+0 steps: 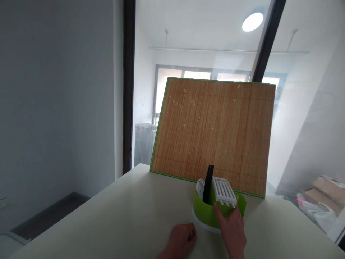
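Observation:
A green container [205, 215] with a white base stands on the white table. Inside it are a black upright object [208, 185], a white rounded item [199, 187] at the left, and a white slotted rack [224, 190] at the right. My right hand [232, 228] is at the container's front right, its fingers closed at the lower edge of the rack, with the index finger along the green wall. Curled into a loose fist, my left hand [182, 239] rests on the table just left of the container; nothing shows in it.
A bamboo mat [215, 129] with a green edge leans against the glass behind the white table [121, 216]. Cardboard boxes [327, 192] and a clear plastic bag [318, 212] lie beyond the table's right edge. A grey wall is at the left.

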Action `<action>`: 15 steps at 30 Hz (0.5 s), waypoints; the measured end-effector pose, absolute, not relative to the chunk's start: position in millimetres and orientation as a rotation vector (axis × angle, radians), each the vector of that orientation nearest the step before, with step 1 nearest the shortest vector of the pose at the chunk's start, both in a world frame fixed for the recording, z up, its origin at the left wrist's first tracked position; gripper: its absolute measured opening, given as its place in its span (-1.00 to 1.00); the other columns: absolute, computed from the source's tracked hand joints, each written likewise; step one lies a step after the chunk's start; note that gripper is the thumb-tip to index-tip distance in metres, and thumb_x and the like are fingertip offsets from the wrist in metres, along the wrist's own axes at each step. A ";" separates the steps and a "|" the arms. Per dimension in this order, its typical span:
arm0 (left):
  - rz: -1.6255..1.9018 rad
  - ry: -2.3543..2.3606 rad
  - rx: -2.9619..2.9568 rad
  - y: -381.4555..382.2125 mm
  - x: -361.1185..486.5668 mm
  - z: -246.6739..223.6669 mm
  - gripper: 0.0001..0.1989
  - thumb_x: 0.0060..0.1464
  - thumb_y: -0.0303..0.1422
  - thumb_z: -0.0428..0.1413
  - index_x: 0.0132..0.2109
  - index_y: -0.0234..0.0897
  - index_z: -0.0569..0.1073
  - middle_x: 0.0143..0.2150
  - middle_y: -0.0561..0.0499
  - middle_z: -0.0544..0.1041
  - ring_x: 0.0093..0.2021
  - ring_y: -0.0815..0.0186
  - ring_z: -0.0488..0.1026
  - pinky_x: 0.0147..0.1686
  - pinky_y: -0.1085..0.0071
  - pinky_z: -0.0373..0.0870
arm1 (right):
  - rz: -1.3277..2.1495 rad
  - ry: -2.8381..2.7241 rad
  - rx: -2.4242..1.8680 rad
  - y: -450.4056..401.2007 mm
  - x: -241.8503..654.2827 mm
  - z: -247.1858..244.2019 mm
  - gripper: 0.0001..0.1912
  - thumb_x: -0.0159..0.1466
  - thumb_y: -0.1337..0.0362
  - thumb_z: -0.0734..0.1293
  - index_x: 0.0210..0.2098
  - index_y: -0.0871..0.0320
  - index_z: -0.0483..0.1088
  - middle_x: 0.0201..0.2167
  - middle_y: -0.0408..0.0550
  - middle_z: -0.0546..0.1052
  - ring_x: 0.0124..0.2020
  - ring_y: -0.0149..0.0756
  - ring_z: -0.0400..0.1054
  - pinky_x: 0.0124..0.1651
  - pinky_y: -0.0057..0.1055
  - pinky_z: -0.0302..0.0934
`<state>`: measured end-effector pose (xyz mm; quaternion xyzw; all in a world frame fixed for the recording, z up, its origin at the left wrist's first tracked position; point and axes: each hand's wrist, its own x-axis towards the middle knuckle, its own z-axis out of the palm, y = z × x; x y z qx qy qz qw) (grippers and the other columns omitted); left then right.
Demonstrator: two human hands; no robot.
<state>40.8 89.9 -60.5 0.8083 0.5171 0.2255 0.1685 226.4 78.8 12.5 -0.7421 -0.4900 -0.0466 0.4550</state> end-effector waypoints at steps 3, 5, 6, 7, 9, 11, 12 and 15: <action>0.632 1.471 2.298 89.0 41.0 -58.9 -0.81 0.01 -0.40 -0.02 -0.27 -0.16 0.46 -0.42 0.10 0.54 -0.38 0.33 0.43 -0.30 0.45 0.22 | -0.076 -1.166 -1.883 76.5 219.9 18.2 0.08 0.04 -0.37 0.09 0.25 0.35 -0.13 0.04 0.38 0.30 0.08 0.25 0.18 0.01 0.08 0.16; 0.625 1.475 2.297 87.7 41.4 -57.4 -0.81 0.02 -0.40 -0.04 -0.26 -0.17 0.46 -0.42 0.09 0.53 -0.37 0.33 0.43 -0.29 0.45 0.22 | -0.076 -1.120 -1.898 74.5 213.1 22.9 0.12 0.01 -0.38 0.11 0.26 0.36 -0.17 0.08 0.41 0.27 0.09 0.27 0.17 0.03 0.08 0.15; 0.625 1.476 2.296 87.0 41.7 -56.6 -0.80 0.03 -0.41 -0.04 -0.26 -0.18 0.46 -0.41 0.08 0.53 -0.36 0.33 0.43 -0.28 0.45 0.22 | -0.077 -1.094 -1.900 73.5 209.5 25.1 0.14 0.00 -0.39 0.11 0.26 0.36 -0.18 0.09 0.41 0.26 0.09 0.27 0.17 0.03 0.08 0.15; 0.623 1.479 2.294 86.3 42.0 -55.8 -0.80 0.03 -0.41 -0.05 -0.26 -0.18 0.46 -0.40 0.07 0.53 -0.36 0.32 0.43 -0.27 0.45 0.22 | -0.075 -1.071 -1.906 72.6 206.1 27.1 0.15 0.00 -0.39 0.11 0.26 0.36 -0.19 0.09 0.42 0.26 0.08 0.28 0.18 0.02 0.08 0.16; 0.625 1.488 2.289 85.0 42.3 -54.4 -0.79 0.03 -0.41 -0.05 -0.26 -0.18 0.47 -0.40 0.07 0.53 -0.35 0.32 0.43 -0.27 0.44 0.22 | -0.059 -1.041 -1.931 71.2 201.3 30.3 0.16 0.00 -0.39 0.11 0.26 0.39 -0.19 0.08 0.44 0.27 0.07 0.30 0.19 0.01 0.09 0.17; 0.629 1.487 2.290 84.1 42.0 -53.4 -0.79 0.02 -0.40 -0.05 -0.26 -0.17 0.47 -0.40 0.07 0.53 -0.35 0.31 0.42 -0.28 0.44 0.21 | -0.020 -1.038 -1.970 70.6 200.8 32.9 0.11 0.01 -0.39 0.09 0.22 0.40 -0.08 0.03 0.44 0.32 0.04 0.31 0.21 -0.05 0.12 0.20; 0.628 1.486 2.292 83.9 41.7 -53.1 -0.79 0.02 -0.40 -0.05 -0.26 -0.17 0.47 -0.41 0.07 0.53 -0.36 0.31 0.42 -0.29 0.44 0.21 | 0.003 -1.037 -1.989 70.6 202.3 34.0 0.07 0.01 -0.39 0.08 0.19 0.38 -0.01 0.00 0.42 0.34 0.03 0.30 0.22 -0.09 0.13 0.21; 0.621 1.484 2.299 84.0 40.6 -52.8 -0.80 0.03 -0.39 -0.05 -0.26 -0.18 0.46 -0.40 0.07 0.52 -0.36 0.32 0.41 -0.30 0.45 0.20 | 0.073 -1.048 -2.024 71.6 212.7 37.1 -0.04 0.00 -0.40 0.09 0.06 0.30 0.14 -0.03 0.39 0.38 0.00 0.27 0.26 -0.17 0.12 0.24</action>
